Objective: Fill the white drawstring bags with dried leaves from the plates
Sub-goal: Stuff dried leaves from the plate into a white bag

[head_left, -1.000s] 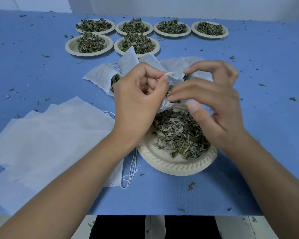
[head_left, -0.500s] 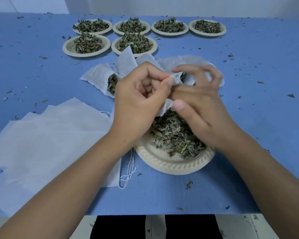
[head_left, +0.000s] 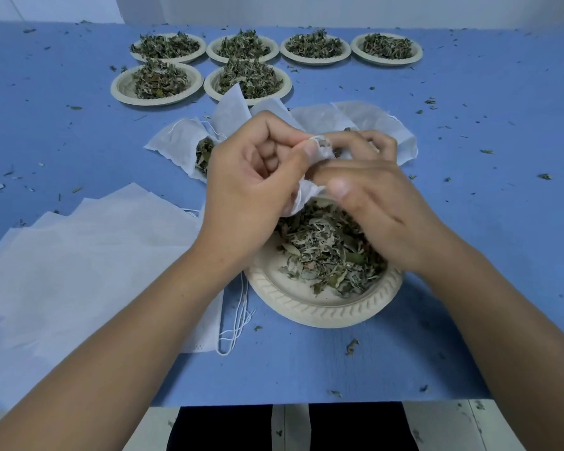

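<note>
Lowered since a second ago, the right hand point(head_left: 381, 206) meets the left hand point(head_left: 248, 190), both pinching the mouth of a white bag point(head_left: 306, 198) above the near plate point(head_left: 306, 309) of leaves point(head_left: 326, 252). Filling looks under way; next, the mouth must be held wide.

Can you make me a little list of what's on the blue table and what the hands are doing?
Surface: blue table, sprinkled with leaf crumbs
Close by: near plate holding dried leaves
Far back: six far plates in two rows, all heaped with leaves
Hands: left hand and right hand both pinch one white bag above the near plate
Left side: pile of empty bags, lying flat
Behind hands: more bags, one showing leaves at its mouth
</note>
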A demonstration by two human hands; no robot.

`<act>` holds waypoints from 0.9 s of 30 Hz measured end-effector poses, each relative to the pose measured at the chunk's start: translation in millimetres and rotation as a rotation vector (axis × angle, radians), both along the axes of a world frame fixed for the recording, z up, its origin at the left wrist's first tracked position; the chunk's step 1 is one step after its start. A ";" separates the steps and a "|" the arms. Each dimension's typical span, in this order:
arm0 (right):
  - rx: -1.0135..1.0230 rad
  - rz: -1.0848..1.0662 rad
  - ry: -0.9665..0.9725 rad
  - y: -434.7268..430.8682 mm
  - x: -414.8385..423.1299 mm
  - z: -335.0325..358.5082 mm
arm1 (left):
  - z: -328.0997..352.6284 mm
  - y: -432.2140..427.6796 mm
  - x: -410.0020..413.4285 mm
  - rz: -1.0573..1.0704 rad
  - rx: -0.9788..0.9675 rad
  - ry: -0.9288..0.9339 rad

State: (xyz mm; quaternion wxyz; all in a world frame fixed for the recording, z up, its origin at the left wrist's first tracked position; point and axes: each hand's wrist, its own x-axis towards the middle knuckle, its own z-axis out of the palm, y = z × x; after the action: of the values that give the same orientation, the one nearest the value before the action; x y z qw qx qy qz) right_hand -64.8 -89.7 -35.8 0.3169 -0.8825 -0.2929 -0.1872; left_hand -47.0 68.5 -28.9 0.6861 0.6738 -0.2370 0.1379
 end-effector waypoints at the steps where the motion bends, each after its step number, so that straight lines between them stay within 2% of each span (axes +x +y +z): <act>1: 0.090 -0.034 -0.015 -3.4 0.8 4.0 | 0.2 0.7 0.8 0.031 0.001 -0.006; 3: 0.325 -0.094 -0.003 -13.0 0.1 14.2 | 0.0 1.9 2.5 0.093 -0.016 -0.001; 5: 0.429 -0.063 0.178 -25.1 -3.4 21.8 | -0.5 2.1 3.1 0.132 -0.043 0.007; 8: 0.177 0.049 0.647 -32.4 -4.3 23.2 | 0.1 1.9 2.9 0.153 -0.051 0.007; 10: 0.029 0.086 0.784 -28.0 -3.8 18.4 | -0.1 1.3 2.6 0.150 -0.050 0.004; 12: 0.020 0.092 0.786 -21.2 -4.2 15.6 | -0.6 0.7 2.2 0.153 -0.048 0.004; 15: 0.076 0.114 0.663 -19.1 -2.3 16.9 | -0.4 1.6 2.9 0.159 -0.053 0.006; 17: 0.017 0.149 0.593 -20.5 -2.0 18.7 | -0.1 2.3 3.7 0.157 -0.061 0.009; 21: -0.242 0.158 0.540 -9.9 -3.3 15.3 | 0.1 1.1 2.8 0.160 -0.061 0.019; 27: -0.227 0.190 0.494 -5.5 -3.1 12.2 | 0.9 1.4 2.1 0.165 -0.048 0.014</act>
State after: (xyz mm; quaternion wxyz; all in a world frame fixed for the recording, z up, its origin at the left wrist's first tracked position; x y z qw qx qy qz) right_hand -67.9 -95.3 -23.6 0.2941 -0.8998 -0.3072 0.0978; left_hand -44.9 69.9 -28.0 0.6900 0.6754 -0.1723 0.1950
